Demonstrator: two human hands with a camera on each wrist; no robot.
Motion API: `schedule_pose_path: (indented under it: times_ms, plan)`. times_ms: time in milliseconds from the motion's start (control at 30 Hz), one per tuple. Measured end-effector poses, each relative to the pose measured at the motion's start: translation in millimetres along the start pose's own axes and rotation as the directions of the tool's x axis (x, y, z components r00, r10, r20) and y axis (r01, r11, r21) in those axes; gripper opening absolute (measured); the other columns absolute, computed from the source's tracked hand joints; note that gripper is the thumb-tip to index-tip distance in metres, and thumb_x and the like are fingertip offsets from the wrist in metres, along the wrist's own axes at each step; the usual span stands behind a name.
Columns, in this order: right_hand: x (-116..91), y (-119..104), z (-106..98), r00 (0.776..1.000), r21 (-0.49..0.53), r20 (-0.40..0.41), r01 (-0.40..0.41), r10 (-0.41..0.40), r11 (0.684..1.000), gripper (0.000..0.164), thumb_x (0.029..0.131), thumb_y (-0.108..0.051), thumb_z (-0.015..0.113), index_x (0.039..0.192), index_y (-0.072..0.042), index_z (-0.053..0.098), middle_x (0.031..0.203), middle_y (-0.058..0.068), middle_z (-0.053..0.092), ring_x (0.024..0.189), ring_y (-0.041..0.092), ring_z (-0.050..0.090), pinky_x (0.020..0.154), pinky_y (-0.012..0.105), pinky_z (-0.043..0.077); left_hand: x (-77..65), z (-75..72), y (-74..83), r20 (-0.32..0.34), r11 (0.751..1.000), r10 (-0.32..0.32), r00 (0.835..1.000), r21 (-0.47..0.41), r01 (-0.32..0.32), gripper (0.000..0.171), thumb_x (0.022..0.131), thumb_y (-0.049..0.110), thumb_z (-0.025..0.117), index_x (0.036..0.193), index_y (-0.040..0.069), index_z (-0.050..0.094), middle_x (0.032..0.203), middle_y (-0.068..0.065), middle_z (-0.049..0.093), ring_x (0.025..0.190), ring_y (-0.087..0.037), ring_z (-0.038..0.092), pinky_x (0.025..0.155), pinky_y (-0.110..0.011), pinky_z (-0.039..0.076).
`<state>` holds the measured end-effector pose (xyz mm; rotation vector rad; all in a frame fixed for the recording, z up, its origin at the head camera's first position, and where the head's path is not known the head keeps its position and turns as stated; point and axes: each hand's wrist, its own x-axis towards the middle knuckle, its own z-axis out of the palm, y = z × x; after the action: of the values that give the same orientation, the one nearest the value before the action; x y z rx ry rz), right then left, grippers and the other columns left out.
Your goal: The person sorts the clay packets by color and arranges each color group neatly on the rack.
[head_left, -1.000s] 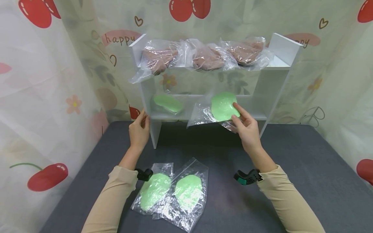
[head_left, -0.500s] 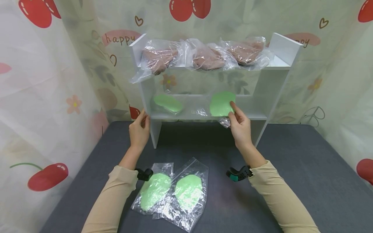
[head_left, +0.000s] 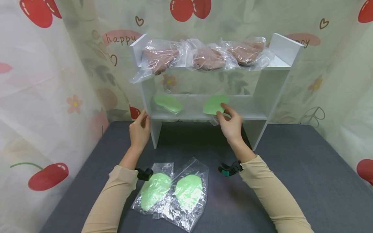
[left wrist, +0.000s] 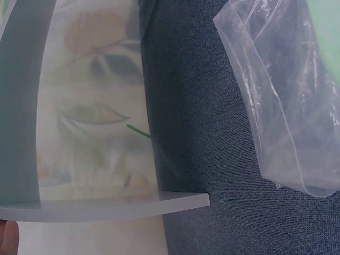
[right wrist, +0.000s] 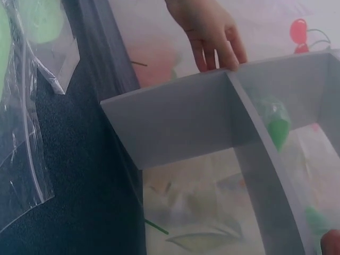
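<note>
My right hand point(head_left: 231, 127) pinches a flat, light green slab point(head_left: 214, 104) in a clear plastic bag, over the lower board of a white shelf point(head_left: 253, 114). Whether the slab touches the board cannot be told. At the shelf's left side panel, my left hand point(head_left: 140, 132) grips the front edge, seen also in the right wrist view, where the hand point(right wrist: 212, 34) meets the panel. To the left on the same board lies another bagged green slab point(head_left: 168, 103). The left wrist view shows the panel point(left wrist: 106, 210) and a fingertip point(left wrist: 8, 236) at the corner.
Two clear bags with green slabs, a left one point(head_left: 155, 192) and a right one point(head_left: 188, 193), lie on the dark table point(head_left: 291, 155) in front. Bagged brown lumps point(head_left: 208, 60) line the top board. A printed curtain point(head_left: 329, 71) hangs behind.
My right hand has moved left and slightly inward with the bagged green slab, which now sits nearer the middle of the lower board. The left hand stays put.
</note>
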<state>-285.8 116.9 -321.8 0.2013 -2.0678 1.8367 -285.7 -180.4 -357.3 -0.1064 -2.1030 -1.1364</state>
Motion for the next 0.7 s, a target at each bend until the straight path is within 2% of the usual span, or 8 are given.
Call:
schedule_pose_path:
  times_ms: [167, 367, 700]
  plan:
    - [2, 1, 11, 1.0, 0.017, 0.017, -0.008, 0.008, 1.0, 0.04, 0.091, -0.008, 0.057, 0.13, 0.0, 0.051, 0.112, 0.022, 0.054, 0.064, -0.007, 0.06, 0.062, 0.012, 0.05, -0.3, -0.6, 1.6, 0.007, 1.0, -0.012, 1.0, -0.003, 0.012, 0.038, 0.094, 0.011, 0.054, 0.131, 0.008, 0.055, 0.106, -0.023, 0.068, 0.09, -0.035, 0.069, 0.076, -0.045, 0.055]
    - [2, 0, 24, 0.999, 0.029, 0.028, -0.018, 0.017, 0.999, 0.037, 0.088, -0.006, 0.06, 0.123, 0.005, 0.052, 0.11, 0.024, 0.055, 0.062, -0.005, 0.06, 0.059, 0.014, 0.051, -0.3, -0.5, 2.8, 0.008, 1.0, -0.02, 1.0, -0.002, 0.02, 0.037, 0.094, 0.011, 0.054, 0.131, 0.009, 0.055, 0.106, -0.022, 0.068, 0.09, -0.034, 0.069, 0.077, -0.045, 0.055]
    - [2, -5, 36, 0.994, -0.013, 0.1, -0.034, 0.036, 0.999, 0.037, 0.09, -0.006, 0.058, 0.125, 0.005, 0.055, 0.115, 0.025, 0.056, 0.06, -0.005, 0.059, 0.059, 0.014, 0.052, -0.9, 0.0, 1.4, 0.002, 1.0, -0.01, 1.0, -0.003, 0.01, 0.037, 0.094, 0.012, 0.054, 0.131, 0.009, 0.055, 0.106, -0.022, 0.068, 0.088, -0.035, 0.069, 0.076, -0.046, 0.055]
